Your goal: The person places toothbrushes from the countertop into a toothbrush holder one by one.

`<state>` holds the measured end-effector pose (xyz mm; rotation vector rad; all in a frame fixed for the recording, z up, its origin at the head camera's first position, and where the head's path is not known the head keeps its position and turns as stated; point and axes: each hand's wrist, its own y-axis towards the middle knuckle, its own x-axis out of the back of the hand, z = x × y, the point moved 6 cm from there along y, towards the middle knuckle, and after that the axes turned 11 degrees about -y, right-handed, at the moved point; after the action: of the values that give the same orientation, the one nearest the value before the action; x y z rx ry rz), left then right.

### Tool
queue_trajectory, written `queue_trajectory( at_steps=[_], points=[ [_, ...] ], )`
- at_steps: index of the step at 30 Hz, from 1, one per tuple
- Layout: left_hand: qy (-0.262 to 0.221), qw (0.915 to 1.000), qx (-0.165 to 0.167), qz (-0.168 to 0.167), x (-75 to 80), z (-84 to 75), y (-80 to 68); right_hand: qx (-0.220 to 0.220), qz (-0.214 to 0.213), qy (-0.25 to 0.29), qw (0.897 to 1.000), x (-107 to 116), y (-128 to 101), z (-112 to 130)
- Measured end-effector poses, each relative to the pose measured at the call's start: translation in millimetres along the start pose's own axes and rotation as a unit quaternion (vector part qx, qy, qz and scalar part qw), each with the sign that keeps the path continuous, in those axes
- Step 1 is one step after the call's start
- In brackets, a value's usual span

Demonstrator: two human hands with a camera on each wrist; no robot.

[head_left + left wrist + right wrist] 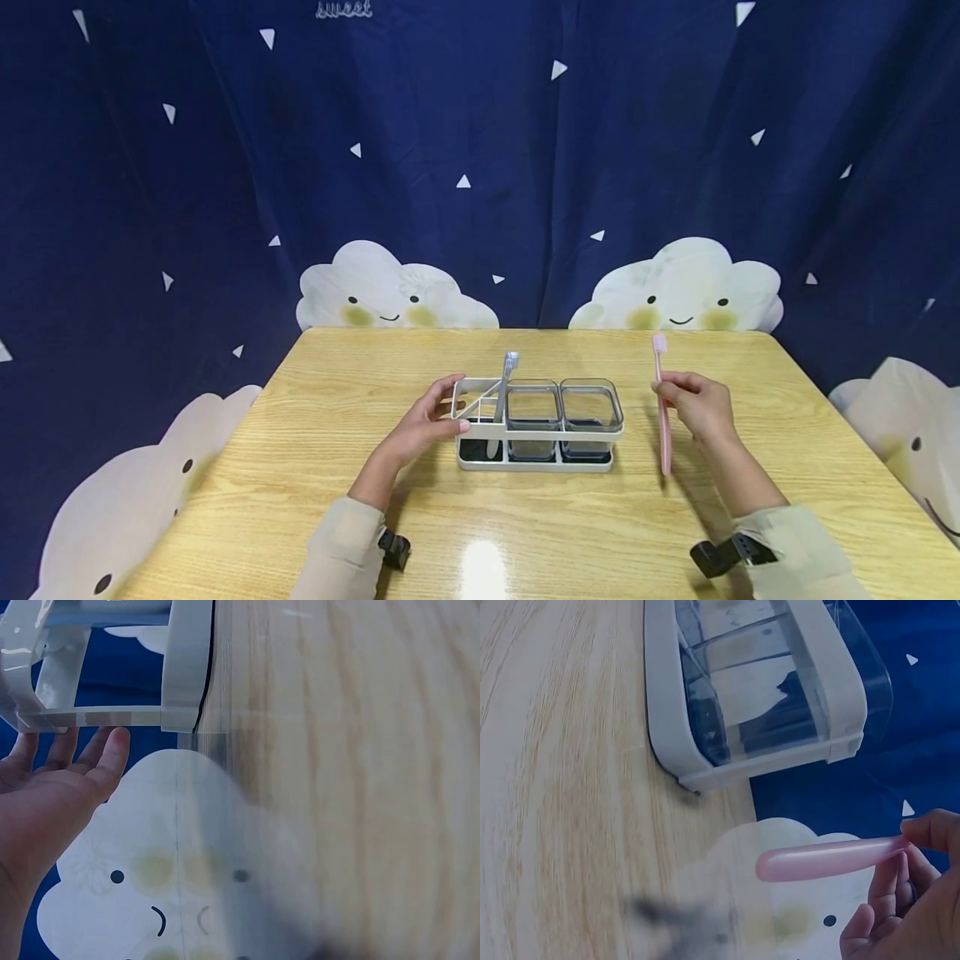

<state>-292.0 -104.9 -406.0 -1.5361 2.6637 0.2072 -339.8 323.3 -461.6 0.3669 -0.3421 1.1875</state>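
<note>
Left hand: the left hand point(423, 425) rests against the left end of the white plastic rack-style holder point(537, 460), fingers nearly straight along its frame, thumb at the lower rail; the grip is relaxed and flat, curled round nothing.
Right hand: the right hand point(697, 404) pinches the pink plastic toothbrush point(663, 417) partway along its handle, so this grip is clenched on the brush.
Pink toothbrush: held in the air to the right of the holder, apart from it, roughly upright, bristle head up and handle end down over the counter.
Holder: stands in the middle of the light wooden counter point(300, 467), with two clear square cups point(564, 410) in its middle and right sections.
Grey toothbrush: a grey toothbrush point(503, 392) leans in the left section, head up.
Background: dark blue curtain with white smiling clouds point(390, 292).
</note>
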Motion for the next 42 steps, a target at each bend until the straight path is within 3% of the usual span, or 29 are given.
queue_trajectory(
  at_steps=[3,8,13,25,33,42],
  points=[
    [-0.001,1.0,0.0,0.0,-0.1,0.0,-0.1,-0.014,0.018,0.009,1.0,6,-31,46],
    [-0.006,1.0,-0.004,0.002,-0.3,1.8,-0.4,-0.013,-0.001,0.001,1.0,10,-61,88],
    [-0.002,1.0,-0.005,0.002,-0.2,2.0,-0.6,-0.024,-0.023,0.03,0.999,12,-70,101],
    [0.001,0.9999,-0.013,-0.006,-0.1,-0.9,-1.0,0.003,-0.071,0.119,0.99,13,-80,128],
    [0.004,0.9996,-0.027,-0.001,0.1,-2.4,-0.4,0.031,-0.062,0.153,0.986,8,-86,148],
    [0.004,0.9998,-0.018,0.0,1.2,-1.6,0.1,0.069,-0.019,0.193,0.979,-6,-92,171]
  ],
)
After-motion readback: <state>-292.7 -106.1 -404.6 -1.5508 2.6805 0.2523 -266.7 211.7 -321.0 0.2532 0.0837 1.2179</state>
